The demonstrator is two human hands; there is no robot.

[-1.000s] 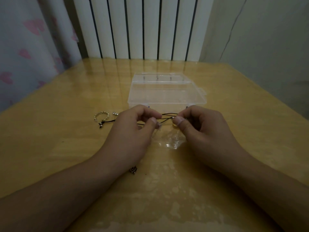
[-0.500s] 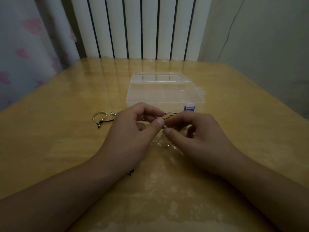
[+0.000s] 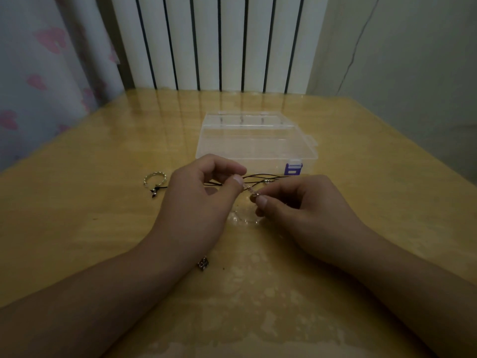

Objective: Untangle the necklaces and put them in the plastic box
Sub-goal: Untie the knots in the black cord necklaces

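A clear plastic box (image 3: 255,140) with a purple latch (image 3: 293,169) stands shut in the middle of the wooden table (image 3: 90,228). In front of it lies a tangle of black cord necklaces (image 3: 260,177), one end running left to a silver ring pendant (image 3: 155,179). My left hand (image 3: 198,202) pinches the cord between thumb and forefinger. My right hand (image 3: 304,205) pinches a small metal bead or clasp on the tangle, just right of my left thumb. A thin pale chain (image 3: 245,218) lies under my fingertips. Part of the tangle is hidden by my hands.
A small dark square charm (image 3: 203,263) lies beside my left wrist. A white radiator (image 3: 219,42) stands behind the table, a curtain with pink hearts (image 3: 38,73) to the left, a wall on the right.
My right hand slid left to meet my left thumb, then drew back slightly right, now pinching a small metal piece. The purple latch came into view. My left hand stayed put.
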